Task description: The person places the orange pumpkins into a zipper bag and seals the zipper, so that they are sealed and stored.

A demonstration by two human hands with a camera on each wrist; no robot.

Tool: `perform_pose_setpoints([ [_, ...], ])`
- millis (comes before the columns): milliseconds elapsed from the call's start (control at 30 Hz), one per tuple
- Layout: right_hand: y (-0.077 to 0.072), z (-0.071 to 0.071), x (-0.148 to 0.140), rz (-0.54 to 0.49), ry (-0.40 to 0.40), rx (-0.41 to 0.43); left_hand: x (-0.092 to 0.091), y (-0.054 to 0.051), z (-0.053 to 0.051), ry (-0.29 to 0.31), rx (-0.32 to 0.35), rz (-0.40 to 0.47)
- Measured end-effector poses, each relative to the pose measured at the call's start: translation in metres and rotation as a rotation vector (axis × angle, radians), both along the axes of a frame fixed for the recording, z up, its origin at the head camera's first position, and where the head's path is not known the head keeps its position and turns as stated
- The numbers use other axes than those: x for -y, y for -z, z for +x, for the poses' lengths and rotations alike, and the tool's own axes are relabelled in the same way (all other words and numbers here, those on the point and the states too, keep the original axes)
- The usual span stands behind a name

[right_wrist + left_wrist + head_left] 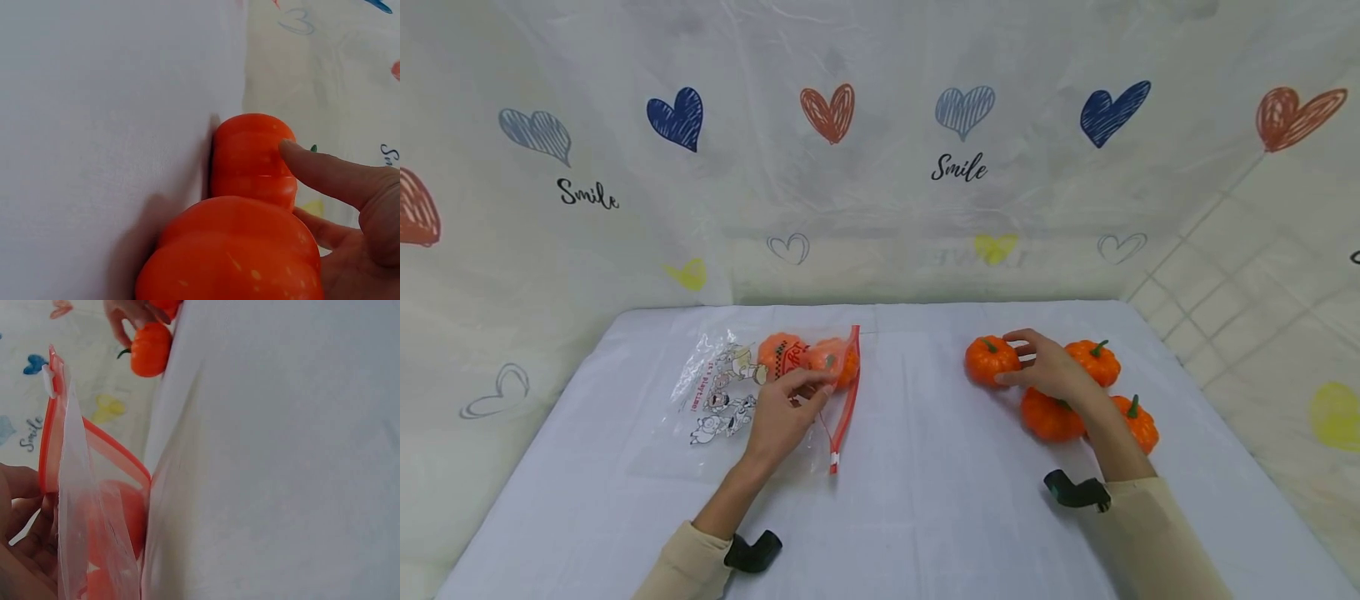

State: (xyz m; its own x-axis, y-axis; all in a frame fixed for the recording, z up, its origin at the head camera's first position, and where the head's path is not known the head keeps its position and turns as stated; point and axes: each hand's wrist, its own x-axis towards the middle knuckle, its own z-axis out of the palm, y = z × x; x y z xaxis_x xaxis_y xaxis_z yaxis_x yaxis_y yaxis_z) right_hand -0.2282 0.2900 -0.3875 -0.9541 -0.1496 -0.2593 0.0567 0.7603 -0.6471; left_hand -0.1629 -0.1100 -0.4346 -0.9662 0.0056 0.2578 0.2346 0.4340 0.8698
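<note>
Zip bag (pixel 681 400), clear with red closure (pixel 847 404), on the surface (pixel 910 500) — red print "It's playtime!", other lettering partly legible; two pumpkins (pixel 778 354), orange, inside. Left hand (pixel 780 421): fingers pinching bag edge. Right hand (pixel 1051 367): fingers half-spread, curved round a fourth-group pumpkin (pixel 987 363), near three others (pixel 1049 417). Backdrop (pixel 880 192): "Smile" twice.

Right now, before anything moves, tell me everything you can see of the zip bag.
The zip bag looks like clear, thin, wrinkled plastic, printed with outlined cartoon animals and red lettering. A red zip strip edges its mouth, with a white slider towards the person's end. It lies on the white-covered table, left of centre, its mouth facing right and parted. Two orange pumpkins show inside. The left hand pinches it near the strip.
</note>
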Motion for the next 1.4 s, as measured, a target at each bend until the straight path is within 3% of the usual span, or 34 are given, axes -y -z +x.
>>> perform_pose_setpoints([
  [567, 0.003, -0.002, 0.006, -0.025, -0.004, -0.041, 0.001, 0.0, -0.001, 0.006, -0.013, 0.006],
  [967, 0.003, 0.001, 0.015, -0.131, 0.02, -0.084, 0.001, -0.001, 0.002, -0.005, 0.01, 0.01],
  [1400, 0.014, 0.003, 0.037, -0.159, 0.05, -0.082, 0.001, -0.001, 0.001, 0.004, 0.022, 0.015],
])
